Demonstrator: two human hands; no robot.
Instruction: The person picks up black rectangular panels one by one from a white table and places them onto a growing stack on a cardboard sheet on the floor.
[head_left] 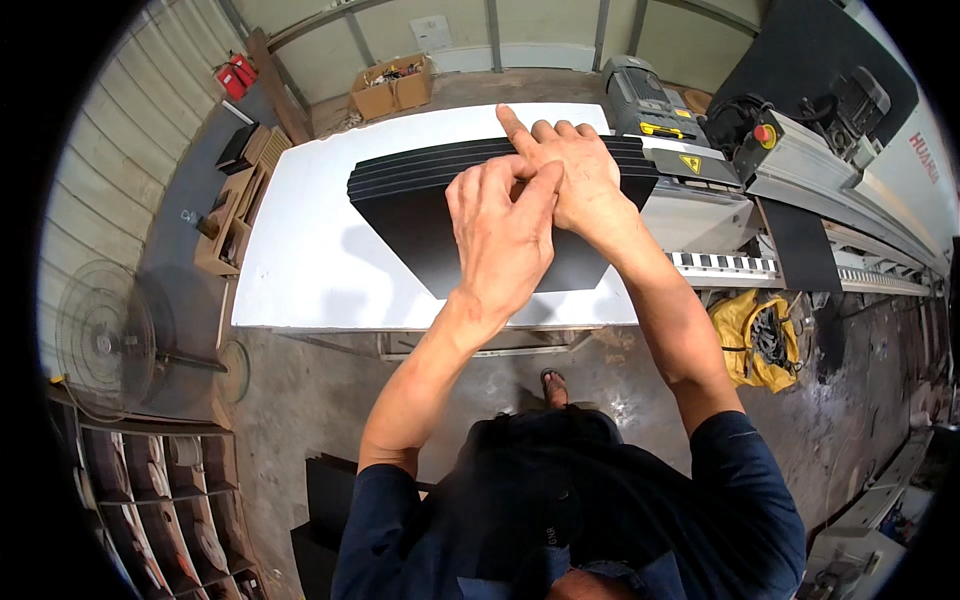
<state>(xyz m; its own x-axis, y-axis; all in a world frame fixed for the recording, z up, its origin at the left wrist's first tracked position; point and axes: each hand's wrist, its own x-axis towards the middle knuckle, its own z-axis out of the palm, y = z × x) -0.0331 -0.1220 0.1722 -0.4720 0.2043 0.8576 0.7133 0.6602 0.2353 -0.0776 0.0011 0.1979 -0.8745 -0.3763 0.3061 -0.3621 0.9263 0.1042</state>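
Observation:
Several black boards point(400, 215) are set together on a white-topped table point(310, 220), their long narrow edges lined up along the far side. Over these boards my two hands meet. My left hand point(505, 225) has its fingers bent and its thumb and fingertips drawn in against the thumb side of my right hand. Anything between those fingertips is hidden. My right hand point(578, 170) is palm down across the boards' edges, its index finger stretched away from me and the other fingers bent. I see nothing held in it.
To the right stands a machine with a grey motor point(645, 95), a rail and a red button point(764, 135). A yellow bag point(745, 345) lies on the floor below. At left are a standing fan point(105, 340) and a shelf of rolls point(165, 500). A cardboard box point(392, 92) sits behind the table.

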